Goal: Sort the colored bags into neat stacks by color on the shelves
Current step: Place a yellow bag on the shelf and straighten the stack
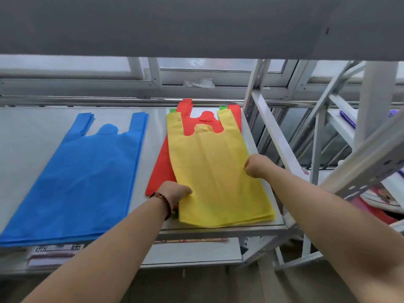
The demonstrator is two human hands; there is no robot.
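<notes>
Yellow bags (216,171): flat vest-type carriers w/ two strap handles at the far end and a U cut-out between them, matte non-woven look, several layers showing at the near right corner. They lie on top of the mixed pile at the right end of the shelf (26,136), turned a bit clockwise so the near edge runs toward the shelf's front right corner.

Under them, red bags (160,169) stick out along the left side and thru the handle cut-out at the back. Slivers of green bags (172,110) peek out at the back behind the yellow handles, plus a hint of green at the near left corner by the wrist.

Blue bags (87,176): separate neat stack, left of the pile, well apart from it, same shape, handles pointing away, near edge overhanging the shelf front.

Left hand (175,192) grips the yellow stack's left edge near the front, thumb on top, other fingers tucked under & out of sight. Beaded bracelet (164,201) on that wrist.

Right hand (256,165) at the stack's right edge, abt mid-length, fingers curled over the edge, pinching it; fingertips hidden.

Purple bags (347,119) on another rack, far right.
</notes>
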